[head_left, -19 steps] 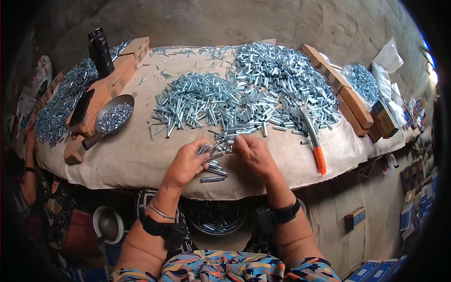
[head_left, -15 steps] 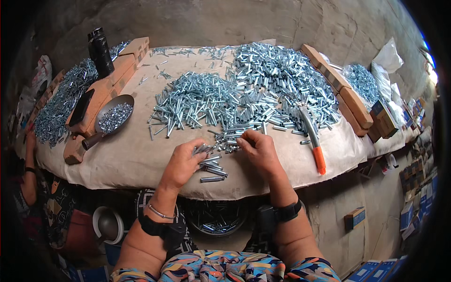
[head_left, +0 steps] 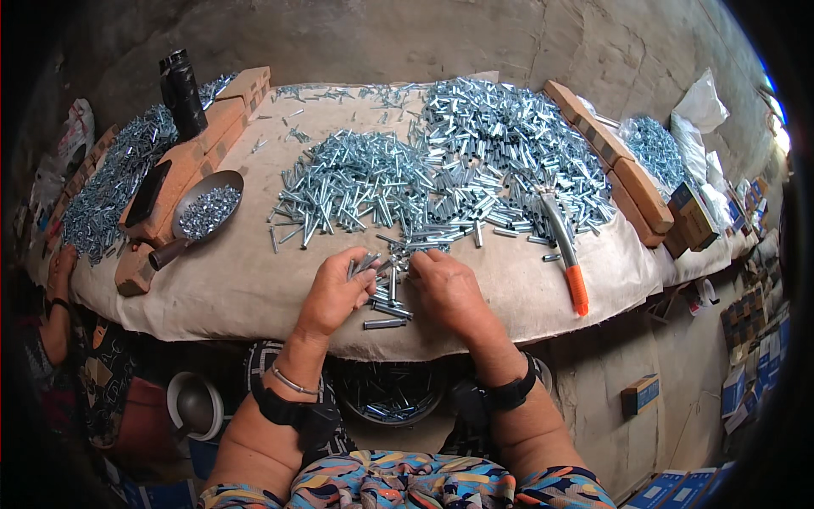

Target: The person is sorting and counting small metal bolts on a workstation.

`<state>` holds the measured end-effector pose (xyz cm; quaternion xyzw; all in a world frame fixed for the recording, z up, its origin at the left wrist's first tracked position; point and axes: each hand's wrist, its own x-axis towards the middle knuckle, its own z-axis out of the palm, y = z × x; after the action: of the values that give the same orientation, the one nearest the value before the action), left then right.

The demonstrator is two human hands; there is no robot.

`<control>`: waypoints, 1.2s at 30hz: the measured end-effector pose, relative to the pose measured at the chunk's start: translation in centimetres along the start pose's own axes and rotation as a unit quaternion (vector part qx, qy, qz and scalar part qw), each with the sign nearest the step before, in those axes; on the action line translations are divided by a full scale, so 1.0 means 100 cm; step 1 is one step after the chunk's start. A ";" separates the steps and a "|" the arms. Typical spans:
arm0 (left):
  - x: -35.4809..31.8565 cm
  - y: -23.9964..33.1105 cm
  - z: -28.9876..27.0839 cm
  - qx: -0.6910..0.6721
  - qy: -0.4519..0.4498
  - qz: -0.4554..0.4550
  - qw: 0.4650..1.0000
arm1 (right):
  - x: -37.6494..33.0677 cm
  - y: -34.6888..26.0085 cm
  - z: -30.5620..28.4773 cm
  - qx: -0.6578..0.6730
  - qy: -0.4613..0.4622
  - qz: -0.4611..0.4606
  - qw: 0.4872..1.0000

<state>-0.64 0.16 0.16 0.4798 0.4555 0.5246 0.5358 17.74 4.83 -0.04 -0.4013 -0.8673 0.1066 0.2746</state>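
Note:
My left hand [head_left: 336,293] is closed around several metal bolts [head_left: 365,264], whose ends stick out past the thumb and fingers. Close beside it, my right hand [head_left: 451,293] has its fingers bent together at a small heap of metal parts; what they pinch is hidden. A metal sleeve [head_left: 393,284] stands between the two hands. Below them on the cloth lie several sleeve pieces [head_left: 385,323], side by side. Beyond my hands spreads a pile of thin bolts [head_left: 348,182], which runs into a larger pile of metal sleeves [head_left: 517,127] on the right.
On the right rests a curved metal tool with an orange handle [head_left: 577,290]. At left, a pan [head_left: 238,204] of small metal parts sits by bricks [head_left: 222,119] bearing a black bottle [head_left: 181,97] and a phone [head_left: 147,194]. Another person's hand [head_left: 61,263] is at far left.
My right hand has moved left and nearer me, close to my left hand. A sleeve now shows between the hands. The other person's hand at far left has shifted slightly.

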 end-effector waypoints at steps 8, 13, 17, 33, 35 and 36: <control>0.000 0.000 0.002 0.028 -0.024 -0.007 0.999 | 0.001 0.013 -0.003 0.119 0.001 0.000 0.993; 0.003 -0.004 0.001 0.005 -0.017 0.008 1.000 | 0.003 0.010 -0.001 0.078 0.006 -0.017 0.997; 0.004 -0.007 -0.003 -0.064 -0.025 -0.003 0.998 | 0.002 0.008 0.004 0.042 0.010 -0.009 0.999; 0.004 -0.004 0.001 0.026 -0.028 -0.009 0.999 | 0.010 0.008 0.003 0.394 0.019 0.024 0.919; 0.003 -0.003 0.001 0.015 -0.034 -0.007 0.999 | 0.010 0.007 0.002 0.385 0.020 -0.003 0.923; 0.004 -0.004 0.000 0.003 -0.040 -0.006 0.999 | 0.010 0.006 0.002 0.393 0.011 0.011 0.920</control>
<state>-0.55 0.52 -0.22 0.4990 0.4381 0.5002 0.5557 17.53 5.99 -0.05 -0.2718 -0.7484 0.4372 0.4182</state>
